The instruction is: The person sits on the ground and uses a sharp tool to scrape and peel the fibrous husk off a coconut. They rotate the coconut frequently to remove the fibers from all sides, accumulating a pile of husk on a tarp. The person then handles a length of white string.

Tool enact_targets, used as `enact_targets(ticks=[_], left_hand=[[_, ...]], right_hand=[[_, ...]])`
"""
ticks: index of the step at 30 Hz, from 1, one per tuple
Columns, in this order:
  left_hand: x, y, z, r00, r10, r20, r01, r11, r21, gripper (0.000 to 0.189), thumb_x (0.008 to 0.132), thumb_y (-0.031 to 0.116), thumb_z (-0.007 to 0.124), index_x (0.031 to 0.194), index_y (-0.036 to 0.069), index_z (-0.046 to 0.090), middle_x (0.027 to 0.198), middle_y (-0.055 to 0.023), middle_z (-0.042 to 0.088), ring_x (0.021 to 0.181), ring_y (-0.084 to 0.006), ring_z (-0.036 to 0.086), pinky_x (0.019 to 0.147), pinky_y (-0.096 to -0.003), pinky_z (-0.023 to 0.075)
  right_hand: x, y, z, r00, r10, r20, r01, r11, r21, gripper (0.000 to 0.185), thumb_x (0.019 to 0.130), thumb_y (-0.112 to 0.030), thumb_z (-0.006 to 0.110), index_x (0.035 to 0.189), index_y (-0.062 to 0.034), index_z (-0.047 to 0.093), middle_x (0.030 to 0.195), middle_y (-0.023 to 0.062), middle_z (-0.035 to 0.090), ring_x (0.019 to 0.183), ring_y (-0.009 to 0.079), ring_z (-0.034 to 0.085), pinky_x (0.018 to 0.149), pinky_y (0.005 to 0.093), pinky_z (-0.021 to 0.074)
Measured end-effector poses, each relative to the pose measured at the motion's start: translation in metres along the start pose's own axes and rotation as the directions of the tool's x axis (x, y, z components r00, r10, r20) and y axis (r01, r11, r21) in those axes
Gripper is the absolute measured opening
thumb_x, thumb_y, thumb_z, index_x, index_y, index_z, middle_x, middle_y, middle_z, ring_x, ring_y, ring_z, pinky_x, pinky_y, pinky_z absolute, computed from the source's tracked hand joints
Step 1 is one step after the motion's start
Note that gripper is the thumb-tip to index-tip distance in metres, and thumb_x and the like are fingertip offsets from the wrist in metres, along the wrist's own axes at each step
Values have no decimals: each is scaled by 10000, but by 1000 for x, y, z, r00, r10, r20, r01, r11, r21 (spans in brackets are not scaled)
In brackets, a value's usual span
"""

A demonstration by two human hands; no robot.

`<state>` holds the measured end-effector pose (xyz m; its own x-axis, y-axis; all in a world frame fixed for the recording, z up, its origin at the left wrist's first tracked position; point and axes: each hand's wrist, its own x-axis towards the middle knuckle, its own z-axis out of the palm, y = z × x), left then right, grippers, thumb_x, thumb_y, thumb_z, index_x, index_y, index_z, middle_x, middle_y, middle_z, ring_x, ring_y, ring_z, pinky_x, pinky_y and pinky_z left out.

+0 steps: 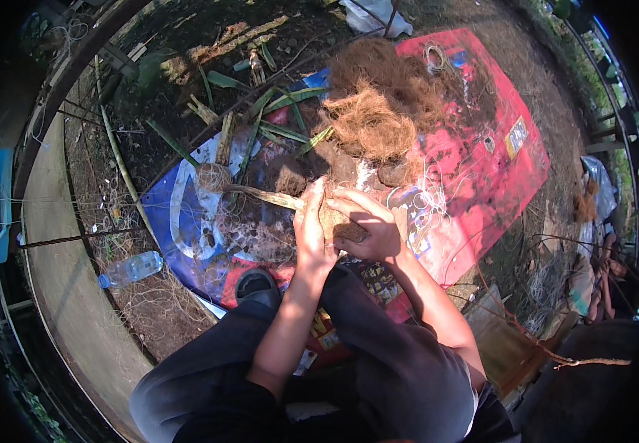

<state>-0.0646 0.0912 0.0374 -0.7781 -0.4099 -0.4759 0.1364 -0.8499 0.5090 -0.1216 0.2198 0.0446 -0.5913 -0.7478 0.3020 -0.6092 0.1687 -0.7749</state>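
Observation:
Between my palms sits a rounded clump of brown fibre [341, 221]. My left hand [314, 227] presses its left side, and my right hand [372, 224] cups it from the right. A pale dry stalk [269, 196] sticks out leftward from the held clump; where its right end is fixed cannot be seen. Just beyond my hands lie dark round clumps [292, 180] and a large heap of loose brown fibre [375, 116]. Left of them, a string-wrapped ball [213, 177] touches a green stem [172, 143]. Long green leaves [297, 102] lie beside the heap.
A red and blue printed sheet [463, 205] covers the ground before me. Tangled pale string [433, 196] and a string coil [436, 57] rest on it. A clear plastic bottle [131, 269] lies left, near a curved board [70, 266]. Another person's arm [605, 277] shows far right.

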Motion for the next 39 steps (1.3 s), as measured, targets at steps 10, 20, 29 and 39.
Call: enact_targets(ticks=[10, 20, 29, 39], left_hand=[[-2, 13, 4, 990, 109, 94, -122, 981, 148, 228, 959, 73, 568, 1176, 3, 551, 947, -68, 632, 862, -139, 643, 750, -283, 540], [-2, 8, 5, 912, 237, 335, -350, 876, 332, 226, 980, 136, 511, 1099, -39, 586, 1034, -125, 665, 947, -181, 648, 846, -320, 519], [9, 4, 2, 994, 71, -80, -76, 995, -59, 224, 989, 276, 522, 1082, 79, 573, 969, -89, 641, 860, -228, 654, 762, -366, 555], [4, -5, 16, 816, 502, 288, -577, 670, 467, 252, 999, 153, 485, 1176, -13, 555, 1011, -101, 639, 956, -167, 605, 851, -314, 483]], right_hand=[[-1, -3, 15, 947, -140, -290, 117, 989, -94, 560, 722, -412, 805, 1119, -68, 611, 1281, 212, 548, 1214, 401, 507, 1010, 521, 406], [-11, 4, 47, 606, 793, 59, -337, 189, 922, 363, 1001, -233, 512, 1254, 28, 516, 1164, 106, 597, 1058, 152, 590, 883, 303, 482], [0, -8, 34, 846, 359, -393, -171, 883, 438, 535, 924, -368, 589, 1277, 8, 448, 1384, 203, 434, 1284, 281, 435, 1079, 386, 334], [-1, -13, 44, 606, 792, 81, -306, 138, 942, 395, 1003, -298, 486, 1275, -13, 516, 1147, 80, 639, 1029, 206, 622, 899, 270, 482]])
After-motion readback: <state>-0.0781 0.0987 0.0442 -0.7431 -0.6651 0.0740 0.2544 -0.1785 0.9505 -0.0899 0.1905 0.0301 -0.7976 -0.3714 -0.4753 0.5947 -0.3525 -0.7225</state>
